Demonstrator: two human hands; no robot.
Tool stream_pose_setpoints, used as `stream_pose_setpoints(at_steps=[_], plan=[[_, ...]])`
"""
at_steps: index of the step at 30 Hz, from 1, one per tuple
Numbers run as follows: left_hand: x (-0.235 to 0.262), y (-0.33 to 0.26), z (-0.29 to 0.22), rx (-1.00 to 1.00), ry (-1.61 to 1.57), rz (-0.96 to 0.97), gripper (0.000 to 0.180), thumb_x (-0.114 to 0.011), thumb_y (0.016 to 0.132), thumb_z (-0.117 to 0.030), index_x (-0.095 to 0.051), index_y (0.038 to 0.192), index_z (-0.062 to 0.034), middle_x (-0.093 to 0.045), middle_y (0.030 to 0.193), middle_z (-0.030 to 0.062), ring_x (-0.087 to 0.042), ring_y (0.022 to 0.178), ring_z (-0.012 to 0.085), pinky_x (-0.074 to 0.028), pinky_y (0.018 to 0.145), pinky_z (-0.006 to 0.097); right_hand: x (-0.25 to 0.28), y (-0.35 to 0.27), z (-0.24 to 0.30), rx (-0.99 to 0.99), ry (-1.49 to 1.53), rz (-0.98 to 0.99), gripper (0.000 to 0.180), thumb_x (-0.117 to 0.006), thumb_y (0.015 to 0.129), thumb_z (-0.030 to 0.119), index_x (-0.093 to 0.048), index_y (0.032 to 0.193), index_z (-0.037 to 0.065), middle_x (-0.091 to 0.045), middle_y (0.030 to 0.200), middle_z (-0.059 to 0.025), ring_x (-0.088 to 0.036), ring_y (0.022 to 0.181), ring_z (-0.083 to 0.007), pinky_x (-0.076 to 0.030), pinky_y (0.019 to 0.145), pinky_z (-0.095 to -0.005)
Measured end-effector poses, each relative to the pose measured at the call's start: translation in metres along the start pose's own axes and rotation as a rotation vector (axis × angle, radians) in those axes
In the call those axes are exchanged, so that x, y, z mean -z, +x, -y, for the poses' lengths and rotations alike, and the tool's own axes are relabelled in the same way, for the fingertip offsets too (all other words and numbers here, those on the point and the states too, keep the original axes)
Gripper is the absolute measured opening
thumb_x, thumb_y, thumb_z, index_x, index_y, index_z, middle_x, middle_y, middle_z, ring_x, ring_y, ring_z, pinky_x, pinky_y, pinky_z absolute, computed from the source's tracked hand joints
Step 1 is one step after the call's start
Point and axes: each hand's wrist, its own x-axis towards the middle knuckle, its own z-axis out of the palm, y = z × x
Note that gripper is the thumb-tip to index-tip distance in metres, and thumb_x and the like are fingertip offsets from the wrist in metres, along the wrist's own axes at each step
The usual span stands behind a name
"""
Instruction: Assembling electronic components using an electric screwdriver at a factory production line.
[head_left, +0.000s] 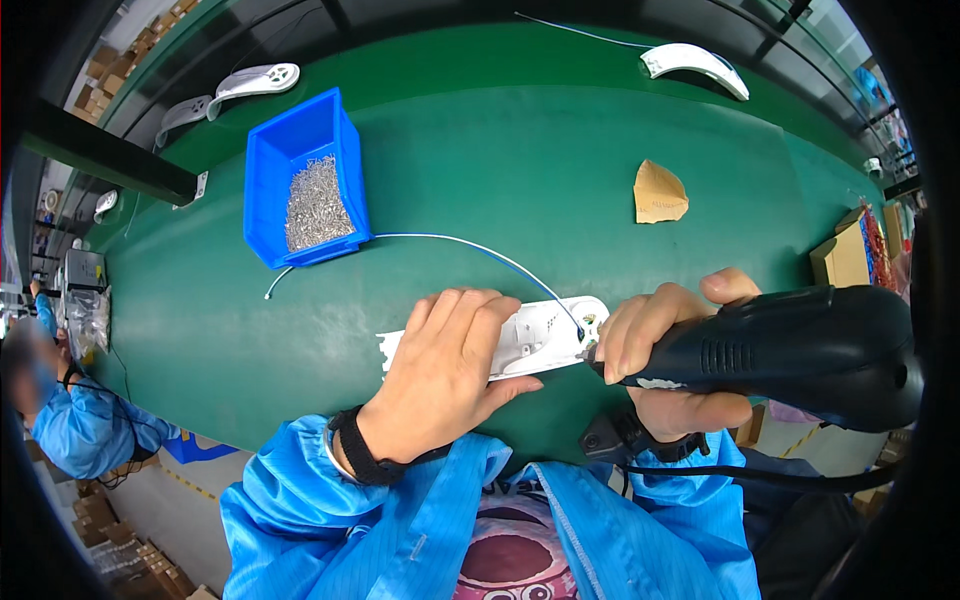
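A long white plastic housing (pixel 540 345) lies on the green work mat right in front of me. My left hand (pixel 435 365) grips it across its left part, the fingers over the far side and the thumb along the near edge. My right hand (pixel 655 335) is wrapped round a black electric screwdriver (pixel 780 350), held almost level. Its tip meets the right end of the housing, beside a small hole; fingers partly hide the tip. From that end a thin blue-and-white cable (pixel 505 262) curves left to the blue bin (pixel 263 215), which holds many small metal screws (pixel 318 205).
A torn piece of brown cardboard (pixel 660 193) lies at the far right. White curved parts (pixel 697 68) rest along the back ledge. A dark post (pixel 110 155) juts in from the left. An open carton (pixel 845 252) stands at the right edge. Another person (pixel 95 430) sits at the left.
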Motion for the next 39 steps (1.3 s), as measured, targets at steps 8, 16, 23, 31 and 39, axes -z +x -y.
stream_pose_setpoints(at_steps=[8,16,23,31,39], plan=[[-0.001,-0.002,0.002,-0.014,0.065,0.017,0.061,-0.075,0.060,-0.027,-0.045,0.105,-0.0001,-0.051,0.098,0.0124,-0.049,0.085,0.0282,-0.036,0.070,0.036,0.002,-0.001,-0.005,0.013,0.021,0.048,0.076,-0.047,0.074,0.064,-0.021,0.116,0.007,-0.051,0.063,-0.0091,-0.053,0.048,-0.0182,-0.046,0.049,-0.0277],[-0.003,0.004,0.002,-0.028,0.109,0.031,0.060,-0.073,0.063,-0.029,-0.045,0.106,0.0006,-0.051,0.099,0.0130,-0.050,0.087,0.0274,-0.036,0.070,0.036,0.002,0.000,-0.007,0.002,0.030,0.034,0.073,-0.051,0.070,0.064,-0.027,0.110,0.007,-0.051,0.062,-0.0093,-0.052,0.046,-0.0176,-0.046,0.047,-0.0273],[0.007,0.001,0.003,0.013,0.054,0.096,0.059,-0.071,0.066,-0.027,-0.044,0.111,-0.0002,-0.050,0.097,0.0128,-0.049,0.091,0.0286,-0.036,0.075,0.037,-0.002,-0.004,0.005,-0.068,0.166,-0.043,0.071,-0.069,0.071,0.041,-0.031,0.118,0.004,-0.057,0.073,-0.0138,-0.057,0.066,-0.0195,-0.046,0.058,-0.0299],[0.041,0.110,0.012,-0.307,0.316,-0.155,0.063,-0.072,0.060,-0.019,-0.043,0.112,0.0016,-0.045,0.104,0.0136,-0.043,0.103,0.0285,-0.023,0.096,0.056,0.003,0.025,0.047,0.285,0.145,-0.100,0.072,-0.051,0.077,0.057,-0.021,0.115,0.005,-0.052,0.060,-0.0085,-0.051,0.043,-0.0171,-0.044,0.041,-0.0284],[0.005,0.283,0.145,0.151,0.627,-0.385,0.036,-0.046,0.080,-0.016,-0.044,0.116,-0.0105,-0.031,0.132,0.0146,-0.022,0.127,0.0309,-0.016,0.089,0.071,-0.009,0.031,0.020,0.194,-0.149,-0.192,0.066,-0.046,0.076,0.063,-0.027,0.106,0.007,-0.042,0.050,-0.0016,-0.042,0.034,-0.0100,-0.038,0.034,-0.0211]])
